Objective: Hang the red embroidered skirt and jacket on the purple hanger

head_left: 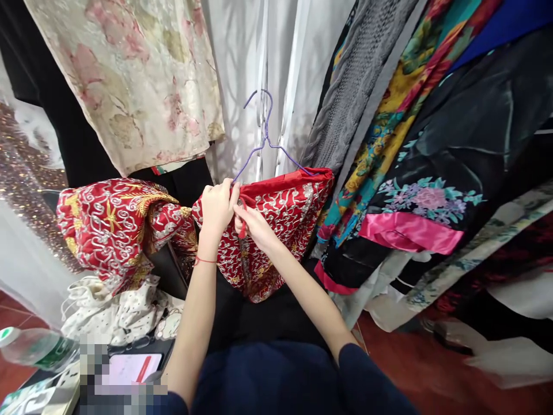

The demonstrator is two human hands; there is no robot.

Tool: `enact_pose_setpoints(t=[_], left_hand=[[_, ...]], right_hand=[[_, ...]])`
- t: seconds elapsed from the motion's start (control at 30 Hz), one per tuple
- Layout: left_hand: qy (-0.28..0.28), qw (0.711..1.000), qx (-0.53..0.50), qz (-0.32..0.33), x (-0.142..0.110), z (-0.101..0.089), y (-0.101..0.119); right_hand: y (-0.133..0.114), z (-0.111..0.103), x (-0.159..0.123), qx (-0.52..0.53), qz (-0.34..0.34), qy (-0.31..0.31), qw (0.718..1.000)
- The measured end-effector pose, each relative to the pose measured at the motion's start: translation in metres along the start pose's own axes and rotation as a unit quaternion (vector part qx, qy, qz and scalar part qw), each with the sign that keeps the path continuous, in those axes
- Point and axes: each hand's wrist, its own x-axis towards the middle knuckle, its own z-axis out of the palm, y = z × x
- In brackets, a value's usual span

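Observation:
A red garment with silver and gold embroidery (285, 225) hangs on a thin purple wire hanger (265, 138) in front of me. My left hand (217, 208) is closed on the garment's top edge near the hanger's left arm. My right hand (253, 225) pinches a small red loop or fastening on the front of the same garment, just beside the left hand. A red string circles my left wrist. One sleeve of the garment (108, 227) drapes out to the left.
Hanging clothes crowd the view: a pale floral dress (142, 75) upper left, white fabric (242, 69) behind, a grey knit (354, 86) and colourful floral garments (415, 190) on the right. A white spotted cloth (116, 311), a plastic bottle (37, 347) and a phone (133, 369) lie lower left.

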Motion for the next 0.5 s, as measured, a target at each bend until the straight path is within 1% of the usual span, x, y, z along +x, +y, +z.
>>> enact_pose_setpoints(t=[0.07, 0.13, 0.2, 0.23, 0.27, 0.3, 0.33, 0.37, 0.4, 0.43, 0.47, 0.5], left_hand=[[0.005, 1.000, -0.005, 0.008, -0.001, -0.001, 0.000], [-0.003, 1.000, -0.006, 0.015, 0.000, -0.002, -0.002], [-0.017, 1.000, -0.005, 0.017, 0.002, -0.003, -0.004], [-0.023, 1.000, -0.005, 0.015, 0.004, -0.003, -0.006], [-0.028, 1.000, -0.007, 0.013, 0.005, -0.003, -0.007], [-0.030, 0.999, -0.010, 0.013, 0.005, -0.003, -0.007], [-0.031, 0.999, -0.015, 0.012, 0.006, -0.003, -0.007], [-0.032, 0.999, -0.020, 0.013, 0.006, -0.004, -0.007], [-0.032, 0.999, -0.024, 0.013, 0.006, -0.004, -0.007], [-0.031, 0.999, -0.027, 0.011, 0.005, -0.004, -0.006], [-0.029, 0.999, -0.030, 0.008, 0.004, -0.004, -0.005], [-0.027, 0.999, -0.032, 0.004, 0.004, -0.003, -0.005]], right_hand=[[-0.007, -0.004, -0.001, 0.020, 0.001, -0.016, 1.000], [-0.017, -0.007, -0.006, 0.025, -0.025, -0.014, 0.999], [-0.030, -0.007, -0.017, 0.009, -0.086, 0.010, 0.996], [-0.038, -0.007, -0.023, -0.007, -0.133, 0.029, 0.991], [-0.046, -0.008, -0.031, -0.025, -0.192, 0.059, 0.979], [-0.055, -0.010, -0.039, -0.043, -0.261, 0.105, 0.959], [-0.064, -0.013, -0.047, -0.057, -0.335, 0.163, 0.927], [-0.073, -0.018, -0.055, -0.060, -0.409, 0.239, 0.879], [-0.081, -0.025, -0.063, -0.057, -0.470, 0.319, 0.821], [-0.089, -0.032, -0.069, -0.044, -0.508, 0.388, 0.768], [-0.095, -0.039, -0.074, -0.040, -0.502, 0.430, 0.749], [-0.099, -0.046, -0.077, -0.045, -0.466, 0.447, 0.762]])
